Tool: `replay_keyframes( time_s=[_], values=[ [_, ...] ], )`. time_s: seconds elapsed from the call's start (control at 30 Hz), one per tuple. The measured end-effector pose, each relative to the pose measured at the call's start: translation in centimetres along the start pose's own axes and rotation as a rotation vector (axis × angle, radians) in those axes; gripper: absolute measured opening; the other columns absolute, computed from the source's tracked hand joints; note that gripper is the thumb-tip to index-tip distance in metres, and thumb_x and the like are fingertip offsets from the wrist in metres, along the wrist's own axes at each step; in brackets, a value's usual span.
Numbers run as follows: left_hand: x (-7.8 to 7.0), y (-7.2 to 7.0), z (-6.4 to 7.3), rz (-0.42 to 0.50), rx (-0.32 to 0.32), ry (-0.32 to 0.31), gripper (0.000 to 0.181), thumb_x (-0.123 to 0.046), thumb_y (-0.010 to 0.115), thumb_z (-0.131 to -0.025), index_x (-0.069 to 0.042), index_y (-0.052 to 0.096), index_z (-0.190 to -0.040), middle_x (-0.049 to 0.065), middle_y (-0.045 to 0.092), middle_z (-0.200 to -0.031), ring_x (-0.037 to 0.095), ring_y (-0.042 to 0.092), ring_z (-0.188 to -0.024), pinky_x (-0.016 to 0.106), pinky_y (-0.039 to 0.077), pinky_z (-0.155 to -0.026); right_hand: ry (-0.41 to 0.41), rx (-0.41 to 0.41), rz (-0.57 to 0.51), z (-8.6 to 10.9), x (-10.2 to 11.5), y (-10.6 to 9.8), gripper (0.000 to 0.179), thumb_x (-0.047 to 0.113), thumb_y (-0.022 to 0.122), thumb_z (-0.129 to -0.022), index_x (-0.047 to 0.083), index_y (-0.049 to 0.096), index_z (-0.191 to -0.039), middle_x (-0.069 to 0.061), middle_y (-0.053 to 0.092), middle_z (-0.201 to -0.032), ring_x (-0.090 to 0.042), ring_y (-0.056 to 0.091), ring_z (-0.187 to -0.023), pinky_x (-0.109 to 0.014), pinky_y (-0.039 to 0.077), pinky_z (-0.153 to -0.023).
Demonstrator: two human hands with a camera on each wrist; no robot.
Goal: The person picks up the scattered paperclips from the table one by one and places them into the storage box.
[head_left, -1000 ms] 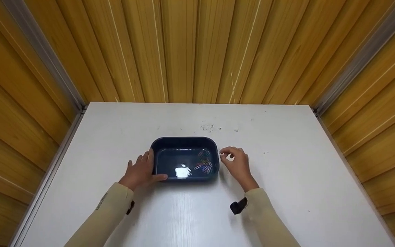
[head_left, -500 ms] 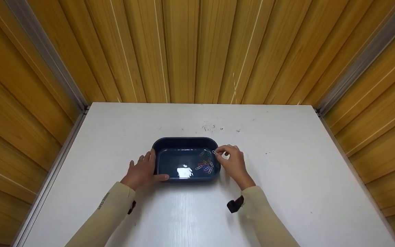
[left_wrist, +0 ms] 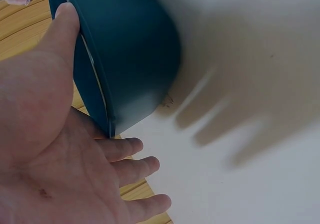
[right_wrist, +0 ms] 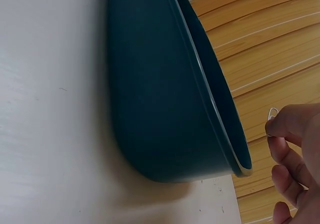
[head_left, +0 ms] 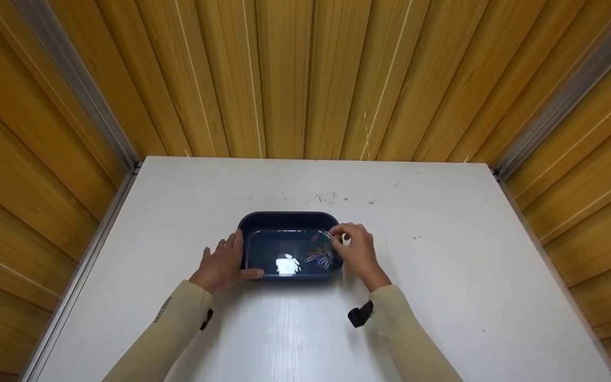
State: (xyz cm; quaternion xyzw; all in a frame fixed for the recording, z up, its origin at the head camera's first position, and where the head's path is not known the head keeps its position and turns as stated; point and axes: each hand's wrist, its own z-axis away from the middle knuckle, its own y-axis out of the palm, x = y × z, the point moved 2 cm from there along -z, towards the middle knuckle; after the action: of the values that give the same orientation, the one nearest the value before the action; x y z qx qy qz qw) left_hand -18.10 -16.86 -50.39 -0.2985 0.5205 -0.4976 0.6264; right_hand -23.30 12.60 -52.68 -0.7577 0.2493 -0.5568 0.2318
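Note:
A dark blue rectangular bin sits on the white table. My left hand rests on its left end, fingers straight along the side wall and thumb lying over the front rim. Over the bin's right end, my right hand pinches a pale paper clip between thumb and forefinger. The hand is above the rim, and the other fingers are loosely bent. Several coloured paper clips lie in a loose heap on the bin floor at its right side.
The white table reaches back to a wall of yellow wooden panels, with more panels at both sides. Small dark marks dot the tabletop behind the bin. A bright reflection shines on the bin floor.
My right hand has moved left from beside the bin to over its right rim, bringing the paper clip above the inside. My left hand keeps its place on the bin.

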Motion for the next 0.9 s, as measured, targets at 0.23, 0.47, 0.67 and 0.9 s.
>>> replay_keyframes(
  time_s=[0.23,0.47,0.67,0.9],
  values=[
    [0.1,0.2,-0.2,-0.010,0.008,-0.002,0.115,-0.058,0.070,-0.080,0.003,0.007,-0.154,0.024,0.022,-0.158,0.043,0.024,-0.145,0.069,0.016,-0.112,-0.008,0.006,0.024,-0.1,0.5,0.3,0.012,0.007,0.070,-0.081,0.016,0.072,-0.088,0.003,0.066,-0.078,-0.016,0.054,-0.080,-0.038,0.035,-0.081],
    [0.2,0.2,-0.3,-0.007,0.010,-0.007,0.115,-0.057,0.071,-0.080,0.003,0.006,-0.154,0.024,0.020,-0.159,0.044,0.023,-0.145,0.069,0.016,-0.112,-0.019,0.001,0.025,-0.3,0.7,0.5,0.012,0.006,0.071,-0.081,0.016,0.072,-0.087,0.005,0.065,-0.078,-0.015,0.055,-0.080,-0.038,0.036,-0.081],
    [0.3,0.3,-0.2,-0.011,0.007,-0.010,0.115,-0.057,0.071,-0.080,0.002,0.006,-0.154,0.024,0.021,-0.159,0.043,0.023,-0.145,0.068,0.016,-0.113,-0.006,0.017,0.008,-0.2,0.8,0.9,0.012,0.007,0.072,-0.081,0.017,0.072,-0.087,0.005,0.064,-0.078,-0.014,0.055,-0.082,-0.036,0.034,-0.082],
    [0.3,0.4,-0.3,-0.009,0.007,-0.001,0.116,-0.059,0.070,-0.080,0.002,0.006,-0.154,0.023,0.021,-0.159,0.043,0.023,-0.146,0.069,0.016,-0.112,-0.004,0.029,-0.006,-0.3,0.8,1.4,0.013,0.008,0.072,-0.082,0.018,0.072,-0.091,0.005,0.067,-0.082,-0.014,0.053,-0.084,-0.036,0.033,-0.083]
  ],
)
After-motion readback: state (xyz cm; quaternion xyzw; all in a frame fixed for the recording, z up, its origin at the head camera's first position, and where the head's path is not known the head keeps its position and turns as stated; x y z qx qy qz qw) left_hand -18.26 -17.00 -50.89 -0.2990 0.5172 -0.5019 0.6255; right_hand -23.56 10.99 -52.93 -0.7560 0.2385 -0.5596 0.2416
